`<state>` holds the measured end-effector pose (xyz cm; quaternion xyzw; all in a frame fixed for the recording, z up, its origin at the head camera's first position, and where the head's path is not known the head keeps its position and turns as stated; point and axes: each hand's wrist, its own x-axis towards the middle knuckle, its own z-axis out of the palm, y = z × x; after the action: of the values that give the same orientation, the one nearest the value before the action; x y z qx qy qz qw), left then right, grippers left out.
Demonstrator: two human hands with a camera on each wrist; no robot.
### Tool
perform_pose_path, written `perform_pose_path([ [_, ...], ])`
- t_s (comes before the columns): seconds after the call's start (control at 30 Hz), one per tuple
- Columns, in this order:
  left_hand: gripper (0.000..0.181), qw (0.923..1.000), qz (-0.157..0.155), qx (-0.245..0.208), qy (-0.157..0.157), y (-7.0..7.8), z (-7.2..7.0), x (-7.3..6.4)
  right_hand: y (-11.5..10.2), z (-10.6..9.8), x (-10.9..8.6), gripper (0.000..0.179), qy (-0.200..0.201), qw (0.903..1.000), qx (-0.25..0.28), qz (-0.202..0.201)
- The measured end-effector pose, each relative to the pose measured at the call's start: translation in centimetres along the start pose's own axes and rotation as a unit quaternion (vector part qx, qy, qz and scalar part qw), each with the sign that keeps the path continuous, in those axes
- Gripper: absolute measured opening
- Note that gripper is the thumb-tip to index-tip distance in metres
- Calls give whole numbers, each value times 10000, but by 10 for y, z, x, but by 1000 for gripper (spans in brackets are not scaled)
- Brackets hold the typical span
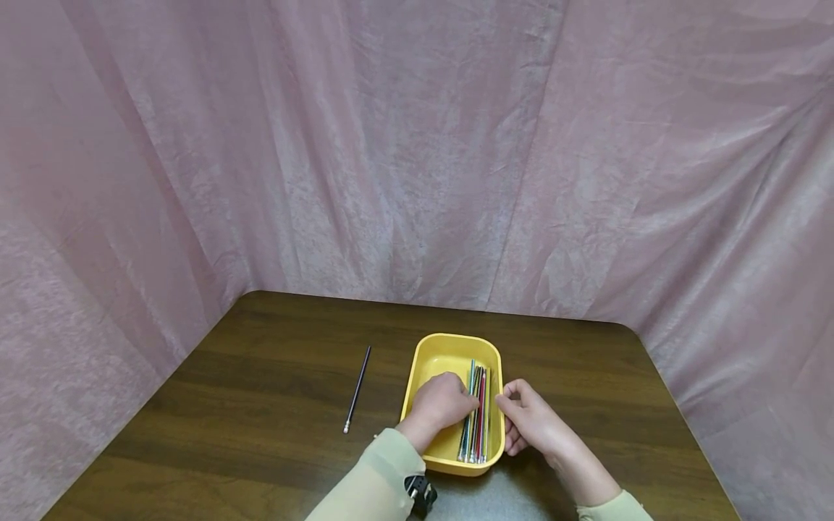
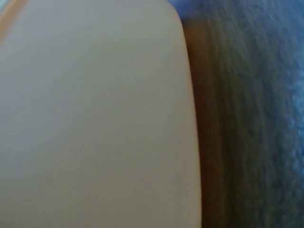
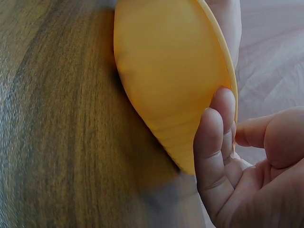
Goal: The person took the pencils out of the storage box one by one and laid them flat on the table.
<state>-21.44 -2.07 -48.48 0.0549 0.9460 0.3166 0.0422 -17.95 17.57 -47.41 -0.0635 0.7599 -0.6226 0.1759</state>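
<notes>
A yellow plastic tray (image 1: pixel 448 464) with rounded corners stands on the wooden table. Several striped and coloured pencils (image 1: pixel 483 423) lie side by side along its right half. My left hand (image 1: pixel 441 401) reaches in over the left wall, its fingertips at the pencils; the back of the hand hides whether they pinch any. At the right wall, my right hand (image 1: pixel 529 418) grips the rim, thumb on the inner side. In the right wrist view its fingers (image 3: pixel 209 147) press against the tray's outer side. A dark pencil (image 1: pixel 357 391) with a white eraser lies left of the tray.
The brown wooden tabletop (image 1: pixel 260 405) has rounded far corners. Pink curtains (image 1: pixel 423 159) hang behind it and along both sides. A black device (image 1: pixel 420 493) sits at the left wrist. A pale blurred surface (image 2: pixel 95 118) fills most of the left wrist view.
</notes>
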Motion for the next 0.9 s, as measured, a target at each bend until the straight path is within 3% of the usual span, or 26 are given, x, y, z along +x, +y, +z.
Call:
perform_pose_path([
  [0.27,34,9981,94,-606,52,5,-14,-9,-3,0,0,20,13,10000,2,69],
  [0.53,23,9935,601,-918,308,9,-30,-14,-3,-1,0,20,-20,10000,19,30],
  [0.9,2,9860,454,-1578,299,9,-61,-24,-3,-1,0,22,62,9999,-20,77],
])
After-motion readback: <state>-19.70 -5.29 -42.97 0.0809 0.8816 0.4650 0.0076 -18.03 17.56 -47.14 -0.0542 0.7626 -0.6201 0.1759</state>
